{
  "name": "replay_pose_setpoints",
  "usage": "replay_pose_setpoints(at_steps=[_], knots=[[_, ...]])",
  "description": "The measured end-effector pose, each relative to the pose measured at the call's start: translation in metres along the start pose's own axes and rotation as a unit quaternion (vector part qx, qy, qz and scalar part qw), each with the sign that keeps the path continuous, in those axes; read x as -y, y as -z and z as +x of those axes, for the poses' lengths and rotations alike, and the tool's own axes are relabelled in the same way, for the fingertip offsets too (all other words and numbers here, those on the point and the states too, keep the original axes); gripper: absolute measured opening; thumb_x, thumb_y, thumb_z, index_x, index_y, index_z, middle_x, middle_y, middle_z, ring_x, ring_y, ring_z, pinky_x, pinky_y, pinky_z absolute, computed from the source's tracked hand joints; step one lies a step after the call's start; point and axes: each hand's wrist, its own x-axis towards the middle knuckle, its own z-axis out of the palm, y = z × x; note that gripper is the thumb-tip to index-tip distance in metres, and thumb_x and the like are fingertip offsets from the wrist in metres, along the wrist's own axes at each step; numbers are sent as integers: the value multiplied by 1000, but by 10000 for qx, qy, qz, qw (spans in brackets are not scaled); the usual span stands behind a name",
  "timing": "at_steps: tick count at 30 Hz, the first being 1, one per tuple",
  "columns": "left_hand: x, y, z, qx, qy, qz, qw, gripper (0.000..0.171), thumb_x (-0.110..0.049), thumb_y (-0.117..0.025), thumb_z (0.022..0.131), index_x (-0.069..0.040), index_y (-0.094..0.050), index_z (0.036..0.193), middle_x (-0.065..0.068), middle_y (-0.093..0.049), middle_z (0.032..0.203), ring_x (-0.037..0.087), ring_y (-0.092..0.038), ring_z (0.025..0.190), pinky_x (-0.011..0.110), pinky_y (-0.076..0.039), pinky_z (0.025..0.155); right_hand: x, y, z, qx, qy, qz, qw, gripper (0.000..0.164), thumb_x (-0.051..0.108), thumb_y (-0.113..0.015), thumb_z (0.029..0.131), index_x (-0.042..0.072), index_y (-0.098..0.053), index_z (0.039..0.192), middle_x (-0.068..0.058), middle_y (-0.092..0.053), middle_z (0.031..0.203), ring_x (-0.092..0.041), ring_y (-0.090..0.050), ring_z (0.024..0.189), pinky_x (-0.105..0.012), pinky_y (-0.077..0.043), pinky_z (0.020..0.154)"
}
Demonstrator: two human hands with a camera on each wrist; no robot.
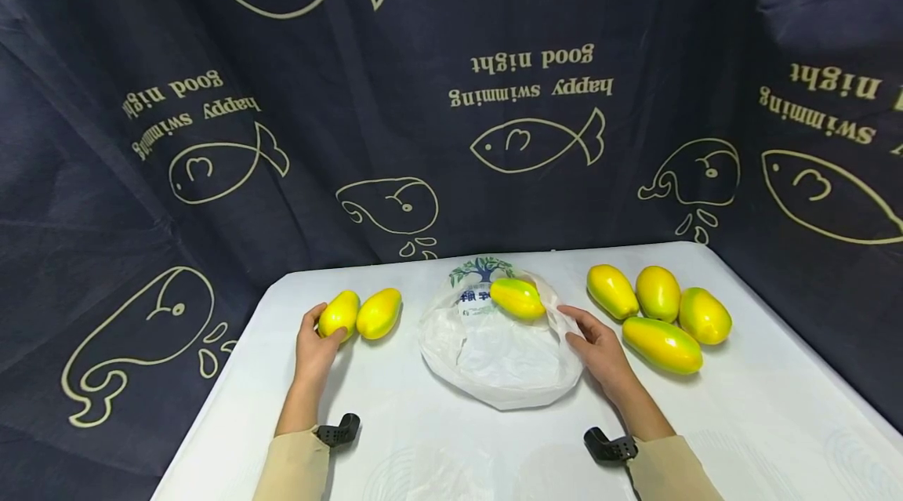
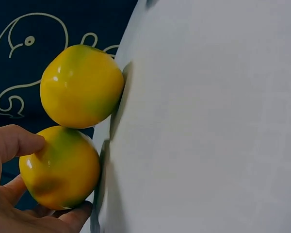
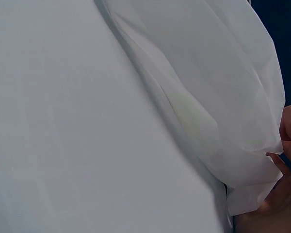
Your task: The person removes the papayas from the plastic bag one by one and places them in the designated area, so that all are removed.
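Note:
On the left side of the table, my left hand grips a yellow-green papaya, thumb on one side and fingers curled round the other. A second papaya lies just right of it; the two look to be touching in the left wrist view. In the middle sits a white plastic bag with its mouth spread wide and a printed tree on its far side. One papaya lies inside, near the bag's far right. My right hand pinches the bag's right rim, its fingers partly hidden by the plastic.
Several more papayas lie in a group on the table, right of my right hand. The white table is bounded at the back and sides by a dark blue curtain with fish drawings.

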Motion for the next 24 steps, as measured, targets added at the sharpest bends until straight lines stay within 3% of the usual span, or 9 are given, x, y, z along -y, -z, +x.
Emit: replay_pose_setpoints(at_steps=[18,24], knots=[[3,2,1,48,78,58,9999,74,-2,-60,93,-4,-22,157,22,-22,164,41,-22,151,52,-22,124,1,0,0,17,-7,0,10000,46,5,-52,98,14,-53,144,-10,-40,159,-30,-23,154,-51,-18,125],[3,1,2,-159,114,56,9998,74,-4,-62,91,-6,-26,155,25,-20,162,43,-22,151,53,-21,124,2,0,0,28,-37,-16,10000,46,5,-52,99,14,-52,144,-10,-40,159,-30,-24,154,-51,-19,125]])
